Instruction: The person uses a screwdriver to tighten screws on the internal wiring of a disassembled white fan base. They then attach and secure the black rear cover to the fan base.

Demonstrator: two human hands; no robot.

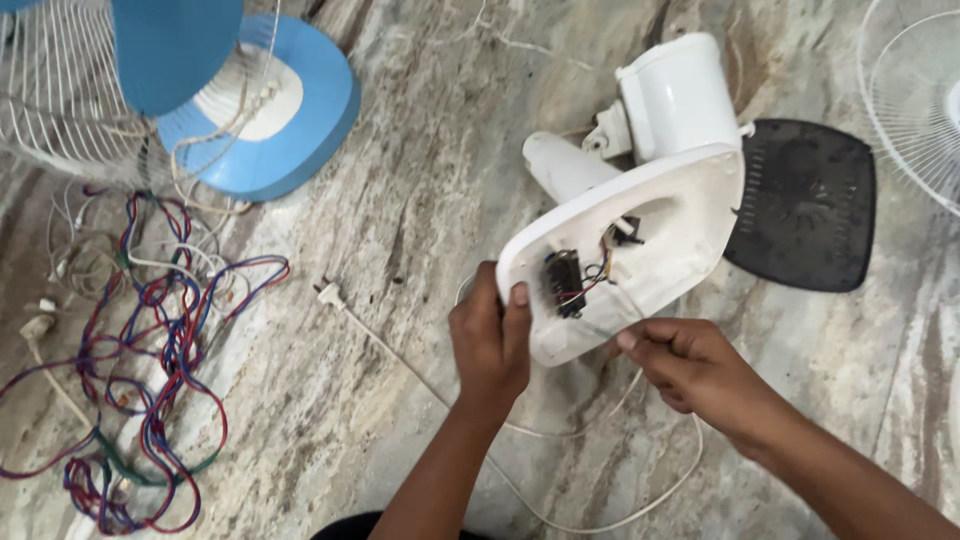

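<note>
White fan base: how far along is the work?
Done: the black bottom cover is off and lies beside the white fan base, exposing the switch block and wires. In hand: left hand grips the base's edge; right hand is at its lower rim. Left: cover not refitted.

left hand (490, 340): forearm reaching up from the lower edge, fingers curled shut, thumb raised. right hand (685, 365): forearm entering from lower right, fingers curled, fingertips pointing left toward the left hand.
</note>
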